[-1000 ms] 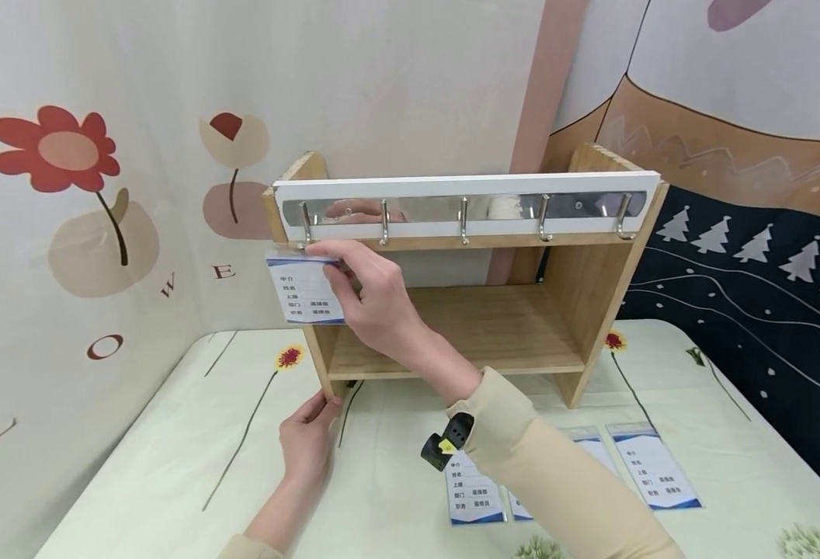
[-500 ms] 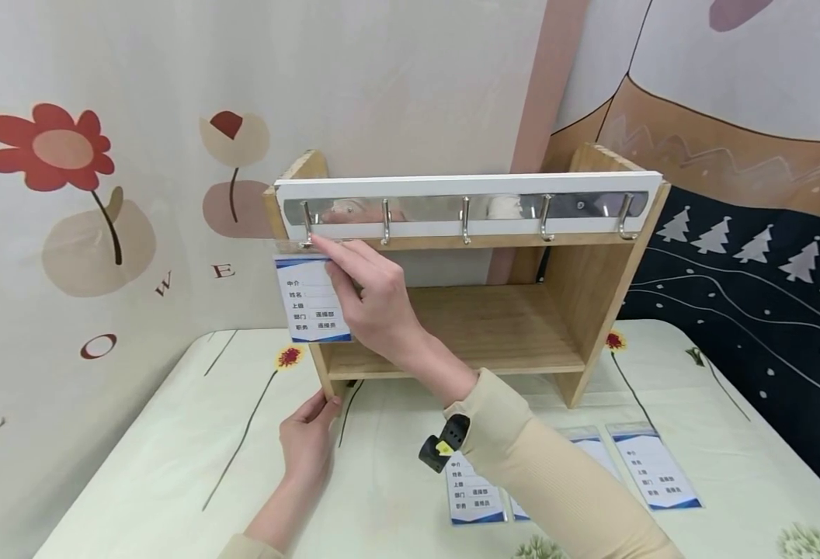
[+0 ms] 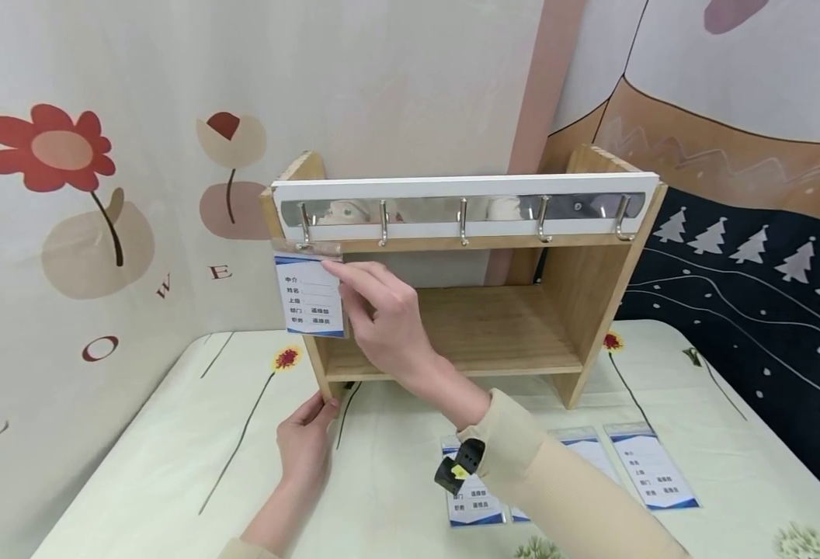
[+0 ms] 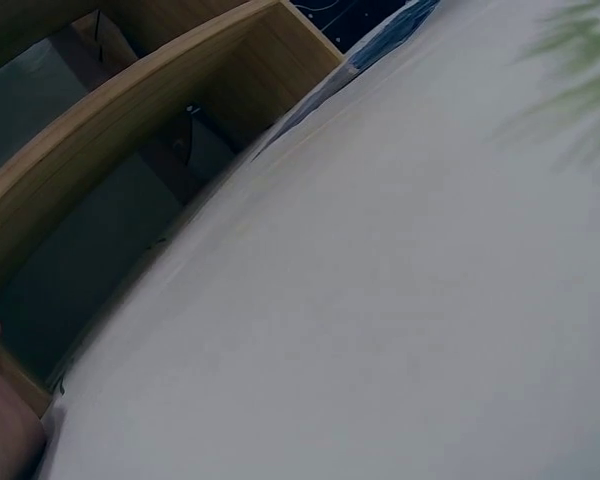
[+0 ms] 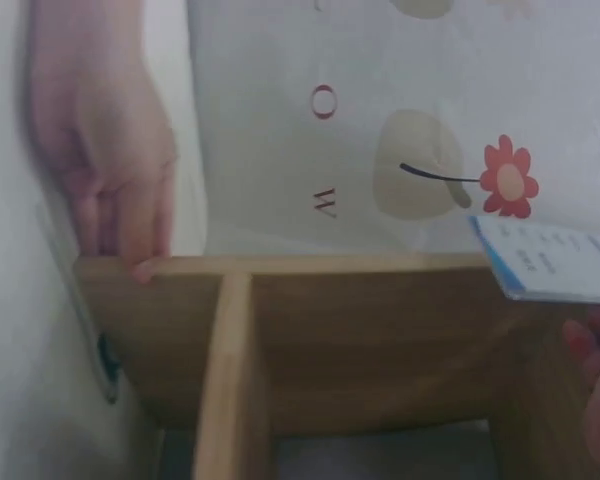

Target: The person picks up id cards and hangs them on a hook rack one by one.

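A clear-sleeved name badge (image 3: 310,299) with blue edges hangs upright just under the leftmost hook (image 3: 304,223) of the hook rail, at the left end of a wooden shelf (image 3: 487,326). My right hand (image 3: 389,314) is at the badge's upper right, index finger extended over its face and thumb by its side edge. In the right wrist view the badge (image 5: 550,262) appears tilted, with fingertips (image 5: 582,345) beside it. Lower down, my left hand (image 3: 305,439) grips the foot of the shelf's left side panel, thumb and fingers around the wood (image 5: 160,285).
Several more hooks line the metal strip (image 3: 445,208) on the white board. More badges lie on the pale cloth in front: one at the right (image 3: 651,470), another (image 3: 476,505) partly under my right sleeve (image 3: 557,473). Patterned curtains stand behind and beside the shelf.
My right hand's fingertips have come down and right from the leftmost hook to the badge's upper right side. The badge now hangs slightly farther back. My left hand keeps its place.
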A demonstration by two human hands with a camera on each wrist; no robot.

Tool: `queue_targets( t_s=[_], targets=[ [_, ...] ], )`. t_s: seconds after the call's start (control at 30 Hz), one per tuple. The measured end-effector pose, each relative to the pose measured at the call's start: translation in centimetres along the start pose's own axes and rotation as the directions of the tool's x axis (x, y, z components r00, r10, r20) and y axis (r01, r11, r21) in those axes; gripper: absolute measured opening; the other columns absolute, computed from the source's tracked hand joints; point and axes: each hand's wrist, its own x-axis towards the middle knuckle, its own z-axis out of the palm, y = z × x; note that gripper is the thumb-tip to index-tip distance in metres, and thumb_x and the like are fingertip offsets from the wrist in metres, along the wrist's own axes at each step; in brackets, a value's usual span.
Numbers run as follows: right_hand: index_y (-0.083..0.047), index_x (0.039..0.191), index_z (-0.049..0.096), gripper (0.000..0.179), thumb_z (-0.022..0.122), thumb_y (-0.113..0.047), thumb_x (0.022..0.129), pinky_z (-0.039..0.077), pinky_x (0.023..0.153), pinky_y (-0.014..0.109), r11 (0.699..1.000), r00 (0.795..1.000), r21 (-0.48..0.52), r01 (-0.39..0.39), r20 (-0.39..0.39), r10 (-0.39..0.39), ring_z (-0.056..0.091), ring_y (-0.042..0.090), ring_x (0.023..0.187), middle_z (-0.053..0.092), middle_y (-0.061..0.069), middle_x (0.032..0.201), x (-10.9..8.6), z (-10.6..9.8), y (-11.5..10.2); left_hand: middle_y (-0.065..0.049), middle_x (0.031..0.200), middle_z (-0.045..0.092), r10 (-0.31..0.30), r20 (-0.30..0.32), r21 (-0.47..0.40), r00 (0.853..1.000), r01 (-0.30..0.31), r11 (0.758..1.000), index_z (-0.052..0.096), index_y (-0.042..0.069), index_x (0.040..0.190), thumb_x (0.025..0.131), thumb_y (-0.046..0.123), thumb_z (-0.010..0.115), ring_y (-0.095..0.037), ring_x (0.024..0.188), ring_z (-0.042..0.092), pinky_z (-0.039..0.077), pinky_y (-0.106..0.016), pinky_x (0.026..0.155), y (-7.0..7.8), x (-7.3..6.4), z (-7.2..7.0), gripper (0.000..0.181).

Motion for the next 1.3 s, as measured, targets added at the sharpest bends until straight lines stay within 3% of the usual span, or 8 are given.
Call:
queue_targets(
  t_s=[0.3,0.5,0.77,0.83,0.9,1.1,1.17,1.3],
  targets=[
    [0.003,0.122,0.070,0.030,0.069,0.008,0.093,0.055,0.081,0.023,1.000,0.996,0.001,-0.013,0.093,0.013,0.066,0.020,0.094,0.072,0.014,0.109,-4.2,-3.5,1.4,-0.024,0.131,0.063,0.009,0.022,0.048,1.000,-0.010,0.999,0.062,-0.002,0.137,0.098,0.013,0.069,0.004,0.097,0.064,0.047,-0.006,0.081,-0.1,0.0,-0.2,0.042],
    [0.004,0.120,0.069,0.034,0.072,0.012,0.087,0.057,0.082,0.022,0.999,0.980,0.036,-0.034,0.195,0.026,0.069,0.026,0.092,0.072,0.015,0.110,-7.8,-6.5,2.4,-0.023,0.132,0.062,0.018,0.027,0.082,0.999,-0.020,0.996,0.062,-0.002,0.137,0.099,0.017,0.069,-0.006,0.106,0.065,0.046,-0.006,0.081,0.0,-0.1,-0.4,0.043],
    [0.004,0.125,0.068,0.039,0.076,0.008,0.087,0.058,0.075,0.028,0.979,0.914,-0.038,-0.201,0.353,0.202,0.065,0.017,0.086,0.071,0.010,0.104,-12.4,-10.4,3.1,-0.023,0.132,0.062,0.027,0.029,0.102,0.999,-0.029,0.994,0.061,-0.002,0.137,0.099,0.018,0.069,-0.016,0.112,0.065,0.047,-0.006,0.079,0.0,-0.1,-0.5,0.044],
    [0.004,0.127,0.066,0.041,0.076,0.007,0.088,0.058,0.075,0.029,0.959,0.870,-0.076,-0.271,0.407,0.278,0.064,0.018,0.088,0.071,0.008,0.104,-13.4,-11.1,3.3,-0.023,0.132,0.062,0.023,0.029,0.099,0.999,-0.026,0.995,0.061,-0.002,0.137,0.099,0.018,0.069,-0.017,0.113,0.064,0.047,-0.006,0.079,-0.1,-0.1,-0.6,0.043],
    [0.003,0.130,0.065,0.042,0.075,0.004,0.089,0.058,0.076,0.029,0.928,0.802,-0.118,-0.354,0.472,0.366,0.065,0.021,0.092,0.071,0.008,0.108,-14.3,-11.7,3.4,-0.022,0.132,0.062,0.020,0.028,0.096,0.999,-0.022,0.995,0.062,-0.002,0.137,0.099,0.018,0.069,-0.015,0.113,0.064,0.047,-0.006,0.080,-0.1,-0.1,-0.6,0.043],
    [0.003,0.134,0.063,0.045,0.076,-0.005,0.091,0.057,0.083,0.035,0.804,0.531,-0.275,-0.528,0.631,0.565,0.065,0.026,0.102,0.070,0.014,0.119,-16.6,-12.5,4.2,-0.022,0.132,0.062,0.020,0.030,0.080,0.999,-0.022,0.997,0.062,-0.001,0.137,0.099,0.017,0.069,-0.012,0.111,0.065,0.048,-0.007,0.080,-0.1,0.1,-0.6,0.043],
    [0.003,0.131,0.065,0.045,0.079,-0.008,0.089,0.057,0.085,0.037,0.789,0.482,-0.308,-0.532,0.656,0.581,0.065,0.025,0.103,0.071,0.012,0.119,-17.1,-12.5,4.5,-0.023,0.132,0.062,0.021,0.033,0.076,0.999,-0.023,0.997,0.062,-0.002,0.137,0.099,0.017,0.069,-0.017,0.114,0.064,0.048,-0.007,0.080,-0.1,0.0,-0.6,0.043],
    [0.000,0.123,0.070,0.043,0.085,-0.011,0.085,0.056,0.089,0.039,0.765,0.422,-0.340,-0.546,0.677,0.602,0.066,0.022,0.106,0.072,0.007,0.116,-17.8,-12.5,5.0,-0.023,0.132,0.062,0.026,0.031,0.071,0.999,-0.028,0.997,0.061,-0.002,0.137,0.099,0.016,0.068,-0.022,0.117,0.063,0.047,-0.006,0.080,-0.1,-0.1,-0.5,0.043]
  ],
)
